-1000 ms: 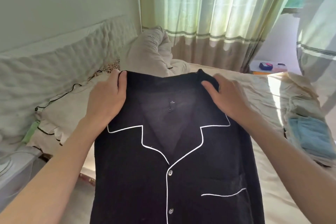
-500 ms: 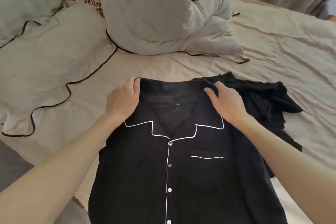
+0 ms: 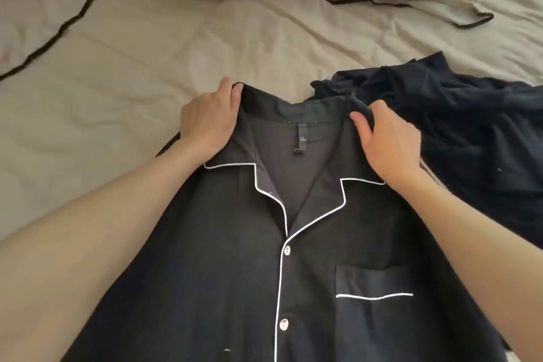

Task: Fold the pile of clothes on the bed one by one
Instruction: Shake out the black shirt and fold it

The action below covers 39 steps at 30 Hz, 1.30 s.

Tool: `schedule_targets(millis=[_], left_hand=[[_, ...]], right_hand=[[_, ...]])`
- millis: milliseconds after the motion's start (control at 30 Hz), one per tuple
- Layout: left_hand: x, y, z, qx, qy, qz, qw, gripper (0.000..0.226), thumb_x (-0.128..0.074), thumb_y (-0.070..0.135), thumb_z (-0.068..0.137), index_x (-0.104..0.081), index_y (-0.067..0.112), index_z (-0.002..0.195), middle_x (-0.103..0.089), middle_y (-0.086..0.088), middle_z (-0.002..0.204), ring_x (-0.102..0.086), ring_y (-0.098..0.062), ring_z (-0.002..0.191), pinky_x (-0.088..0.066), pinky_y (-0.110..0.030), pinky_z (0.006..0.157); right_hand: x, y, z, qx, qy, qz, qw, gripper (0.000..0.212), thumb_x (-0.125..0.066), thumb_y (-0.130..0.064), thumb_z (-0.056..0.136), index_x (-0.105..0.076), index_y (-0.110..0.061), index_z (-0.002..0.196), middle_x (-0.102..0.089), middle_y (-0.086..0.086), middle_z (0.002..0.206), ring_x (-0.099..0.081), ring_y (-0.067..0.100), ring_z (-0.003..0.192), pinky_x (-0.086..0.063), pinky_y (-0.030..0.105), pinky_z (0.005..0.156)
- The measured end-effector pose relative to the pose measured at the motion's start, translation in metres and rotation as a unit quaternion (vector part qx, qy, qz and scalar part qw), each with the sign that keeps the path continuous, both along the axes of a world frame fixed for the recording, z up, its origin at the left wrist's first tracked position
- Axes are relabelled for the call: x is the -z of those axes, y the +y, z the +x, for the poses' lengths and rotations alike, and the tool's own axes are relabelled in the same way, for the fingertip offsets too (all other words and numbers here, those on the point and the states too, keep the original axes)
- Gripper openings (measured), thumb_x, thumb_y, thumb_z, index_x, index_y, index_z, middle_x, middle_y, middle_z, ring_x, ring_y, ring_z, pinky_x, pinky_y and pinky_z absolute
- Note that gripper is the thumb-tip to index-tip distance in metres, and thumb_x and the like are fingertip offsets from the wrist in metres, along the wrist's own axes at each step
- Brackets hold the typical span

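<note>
My left hand [image 3: 210, 120] and right hand [image 3: 385, 141] each pinch a shoulder of the black shirt [image 3: 282, 258] at frame centre, front up on the bed [image 3: 147, 67]; I should lay it flat, pulling evenly.
</note>
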<state>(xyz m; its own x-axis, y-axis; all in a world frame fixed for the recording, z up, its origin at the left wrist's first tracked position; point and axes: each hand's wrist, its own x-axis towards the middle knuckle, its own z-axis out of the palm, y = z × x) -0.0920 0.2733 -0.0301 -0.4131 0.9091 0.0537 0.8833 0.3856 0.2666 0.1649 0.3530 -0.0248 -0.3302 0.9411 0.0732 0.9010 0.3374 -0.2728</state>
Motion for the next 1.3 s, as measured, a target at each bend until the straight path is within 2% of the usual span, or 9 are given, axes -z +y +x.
schedule_targets(millis=[100, 233, 367, 533, 767, 900, 1000, 1167, 1300], left_hand=[[0.022, -0.003, 0.003, 0.009, 0.035, -0.016, 0.999, 0.04, -0.022, 0.035, 0.103, -0.047, 0.004, 0.105, -0.036, 0.001, 0.054, -0.03, -0.02, 0.045, -0.023, -0.033, 0.051], [0.015, -0.003, 0.002, -0.007, 0.023, -0.032, 0.999, 0.042, -0.023, 0.043, 0.101, -0.045, 0.008, 0.104, -0.05, -0.007, 0.069, -0.039, -0.027, 0.058, -0.03, -0.036, 0.056], [-0.004, -0.024, -0.008, -0.042, -0.085, -0.05, 0.994, 0.047, -0.02, 0.053, 0.097, -0.042, 0.015, 0.112, -0.061, -0.005, 0.104, -0.057, -0.03, 0.088, -0.037, -0.036, 0.071], [-0.029, -0.119, -0.031, -0.092, -0.236, -0.082, 0.964, 0.048, -0.024, 0.042, 0.1, -0.036, 0.014, 0.137, -0.046, -0.005, 0.137, -0.045, -0.022, 0.124, -0.036, -0.034, 0.098], [-0.041, -0.29, -0.025, -0.237, -0.402, -0.168, 0.868, 0.035, -0.027, 0.037, 0.102, -0.048, 0.019, 0.124, -0.052, 0.0, 0.126, -0.047, -0.015, 0.117, -0.035, -0.029, 0.096], [-0.042, -0.345, -0.022, -0.263, -0.481, -0.211, 0.809, 0.046, -0.032, 0.048, 0.097, -0.042, 0.024, 0.134, -0.05, 0.007, 0.127, -0.048, -0.013, 0.117, -0.04, -0.036, 0.101], [-0.048, -0.363, -0.034, -0.244, -0.58, -0.227, 0.743, 0.049, -0.032, 0.049, 0.096, -0.036, 0.027, 0.14, -0.049, 0.011, 0.131, -0.049, -0.009, 0.117, -0.044, -0.028, 0.095], [-0.043, -0.392, -0.036, -0.225, -0.542, -0.27, 0.763, 0.038, -0.045, 0.027, 0.099, -0.049, 0.011, 0.133, -0.058, -0.005, 0.126, -0.056, -0.02, 0.113, -0.048, -0.036, 0.095], [-0.039, -0.413, -0.036, -0.252, -0.512, -0.235, 0.787, 0.027, -0.051, 0.02, 0.096, -0.06, 0.004, 0.115, -0.065, -0.011, 0.11, -0.061, -0.025, 0.105, -0.049, -0.038, 0.094]], right_hand=[[0.022, -0.001, 0.001, -0.003, -0.029, 0.012, 1.0, 0.034, -0.042, -0.041, 0.098, -0.047, -0.009, 0.086, -0.057, 0.009, 0.083, -0.051, 0.027, 0.065, -0.025, 0.031, 0.058], [0.023, -0.002, 0.002, 0.017, -0.005, -0.025, 1.0, 0.038, -0.044, -0.04, 0.097, -0.054, -0.005, 0.105, -0.058, 0.013, 0.104, -0.056, 0.031, 0.091, -0.035, 0.035, 0.065], [0.004, -0.028, 0.007, 0.045, 0.019, -0.006, 0.999, 0.046, -0.047, -0.037, 0.096, -0.048, -0.007, 0.131, -0.053, 0.014, 0.127, -0.048, 0.032, 0.114, -0.037, 0.043, 0.09], [-0.024, -0.134, -0.005, -0.007, 0.057, -0.046, 0.997, 0.05, -0.048, -0.032, 0.096, -0.044, -0.008, 0.139, -0.043, 0.014, 0.144, -0.037, 0.031, 0.136, -0.028, 0.051, 0.11], [-0.025, -0.311, -0.036, -0.138, -0.039, -0.157, 0.977, 0.055, -0.035, -0.044, 0.092, -0.048, -0.017, 0.138, -0.044, 0.009, 0.145, -0.04, 0.03, 0.135, -0.031, 0.059, 0.105], [-0.009, -0.348, -0.032, -0.132, -0.111, -0.194, 0.966, 0.055, -0.033, -0.045, 0.092, -0.049, -0.018, 0.137, -0.045, 0.009, 0.145, -0.039, 0.029, 0.135, -0.027, 0.056, 0.108], [-0.004, -0.354, -0.029, -0.14, -0.139, -0.182, 0.963, 0.053, -0.045, -0.042, 0.094, -0.045, -0.016, 0.14, -0.04, 0.011, 0.148, -0.035, 0.031, 0.137, -0.022, 0.055, 0.111], [-0.005, -0.354, -0.034, -0.123, -0.187, -0.223, 0.949, 0.06, -0.031, -0.045, 0.098, -0.016, -0.023, 0.151, -0.009, 0.003, 0.159, -0.006, 0.024, 0.147, -0.003, 0.051, 0.115], [-0.008, -0.36, -0.046, -0.077, -0.19, -0.246, 0.947, 0.06, -0.03, -0.043, 0.099, -0.008, -0.025, 0.152, -0.001, 0.0, 0.16, 0.0, 0.021, 0.147, -0.003, 0.051, 0.115]])
